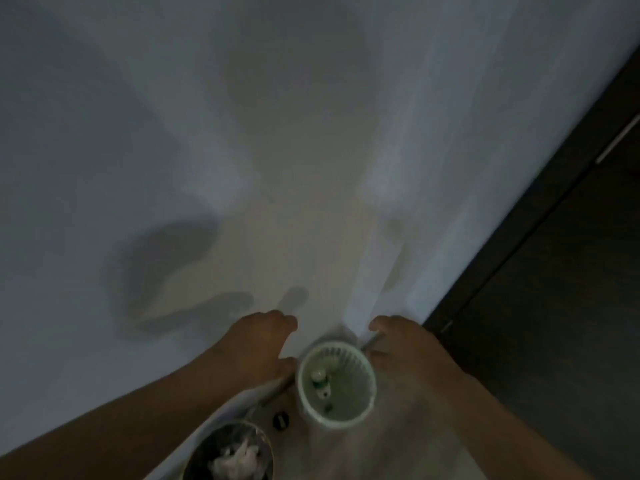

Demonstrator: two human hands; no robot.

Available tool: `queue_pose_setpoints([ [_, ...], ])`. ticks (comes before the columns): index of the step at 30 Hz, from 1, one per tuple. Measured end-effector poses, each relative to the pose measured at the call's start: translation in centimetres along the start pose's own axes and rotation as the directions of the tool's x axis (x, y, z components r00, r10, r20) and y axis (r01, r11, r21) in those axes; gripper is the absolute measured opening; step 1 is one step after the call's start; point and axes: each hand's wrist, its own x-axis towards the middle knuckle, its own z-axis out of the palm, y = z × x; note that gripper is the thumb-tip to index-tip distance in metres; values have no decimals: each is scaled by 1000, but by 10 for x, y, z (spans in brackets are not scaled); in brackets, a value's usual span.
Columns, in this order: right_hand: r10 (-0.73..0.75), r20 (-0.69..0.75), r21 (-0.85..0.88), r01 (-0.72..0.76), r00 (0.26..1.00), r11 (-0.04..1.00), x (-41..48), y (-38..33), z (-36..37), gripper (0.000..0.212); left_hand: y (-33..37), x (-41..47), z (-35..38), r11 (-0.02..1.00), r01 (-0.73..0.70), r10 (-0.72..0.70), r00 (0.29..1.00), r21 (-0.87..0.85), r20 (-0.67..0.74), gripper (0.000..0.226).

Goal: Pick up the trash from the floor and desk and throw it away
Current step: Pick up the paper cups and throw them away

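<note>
Left fingers: the left hand (pixel 258 344) reaches forward palm down, its fingers (pixel 277 318) bent over at the knuckles with the tips hidden; whether they pinch anything cannot be told.
Left thumb: stretched sideways, its tip just beside the rim of the basket.
Right fingers: the right hand (pixel 407 348) reaches forward too, its fingers (pixel 379 323) curled downward; the blur hides whether they hold anything.
Between the hands: one white slotted basket (pixel 333 423), standing upright and nearer the wrists than the fingertips.
In the basket: one small bottle (pixel 320 381) with a pale cap and a green band, leaning against the left wall; one tiny green scrap (pixel 327 407) lies nearer the person.
Below the left wrist: one small dark round thing (pixel 280 420) on the floor (pixel 381 452), just beside the basket.
Under the left forearm: one round metal bin (pixel 204 448), cut off by the bottom edge, with crumpled pale paper (pixel 235 460) inside.
Beyond the fingertips: a pale surface (pixel 294 168) crossed by soft shadows.
Right of the right hand: one dark cabinet front (pixel 554 306).
</note>
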Motion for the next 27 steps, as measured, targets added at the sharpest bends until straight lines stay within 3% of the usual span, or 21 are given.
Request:
queue_pose_setpoints([
  [8,-167,-318,-83,148,933,985,-70,-108,-163,50,7,-57,-185,991,-40,74,959,129,-273,62],
  [10,-196,-350,-67,184,916,981,-82,-128,-189,48,15,-65,-219,997,10,14,951,77,-309,59],
  [12,-339,-469,-165,296,815,941,-111,-171,-252,46,25,-104,-293,980,62,25,904,188,-428,56],
  [17,-465,-558,-194,436,688,879,-127,-200,-300,43,33,-128,-342,978,127,-28,868,168,-496,52],
  [27,-758,-495,-298,737,424,607,-114,-244,-359,40,60,-185,-399,865,488,-274,654,118,-705,52],
])
